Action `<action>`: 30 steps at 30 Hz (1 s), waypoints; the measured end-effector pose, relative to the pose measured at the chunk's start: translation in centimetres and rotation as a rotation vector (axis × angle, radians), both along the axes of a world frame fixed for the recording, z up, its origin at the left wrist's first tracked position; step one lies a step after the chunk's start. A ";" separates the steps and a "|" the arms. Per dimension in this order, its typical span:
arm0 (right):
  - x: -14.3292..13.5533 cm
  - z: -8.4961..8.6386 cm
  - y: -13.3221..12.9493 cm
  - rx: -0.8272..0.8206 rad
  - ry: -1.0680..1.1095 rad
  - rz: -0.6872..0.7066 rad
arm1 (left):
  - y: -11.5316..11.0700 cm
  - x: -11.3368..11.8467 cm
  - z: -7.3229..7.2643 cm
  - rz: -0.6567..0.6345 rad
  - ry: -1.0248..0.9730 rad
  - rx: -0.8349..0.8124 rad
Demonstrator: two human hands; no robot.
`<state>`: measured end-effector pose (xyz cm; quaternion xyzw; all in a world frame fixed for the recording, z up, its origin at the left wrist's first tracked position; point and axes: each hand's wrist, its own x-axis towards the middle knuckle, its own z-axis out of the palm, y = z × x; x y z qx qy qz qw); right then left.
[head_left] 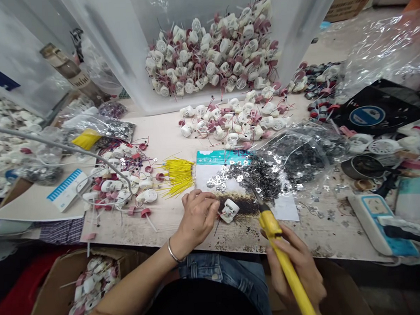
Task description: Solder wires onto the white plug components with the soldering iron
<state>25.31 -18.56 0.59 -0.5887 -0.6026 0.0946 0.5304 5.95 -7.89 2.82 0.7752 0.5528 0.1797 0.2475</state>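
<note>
My right hand (300, 269) grips a yellow soldering iron (270, 223). The iron's dark metal tip points up and left, over the near edge of a heap of small dark and silvery metal pieces (262, 173). My left hand (198, 213) is beside a small white plastic housing (230, 211) with thin wires. Its thumb and fingers come together at the housing's left side; what they pinch is hidden. Under the housing runs a dark, scorched strip (245, 204). Beyond my left hand lies a fanned bundle of yellow wires (179, 175).
A translucent bin (129, 63) full of white and pink parts stands at the back, with more parts (236, 117) before it. Red and white parts (127, 184) lie left. At right are a black fan (381, 106), a metal cup (361, 167) and a power strip (383, 224).
</note>
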 end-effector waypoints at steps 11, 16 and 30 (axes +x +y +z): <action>-3.1 -3.6 6.3 0.080 -0.030 0.184 | 1.5 -0.6 0.3 -0.160 -0.027 -0.206; -3.5 -2.7 4.9 0.089 -0.001 0.167 | 2.4 -0.2 -0.7 -0.169 0.028 -0.059; -2.3 -2.2 3.4 -0.006 0.085 0.096 | 2.2 0.0 -0.1 -0.234 0.167 -0.143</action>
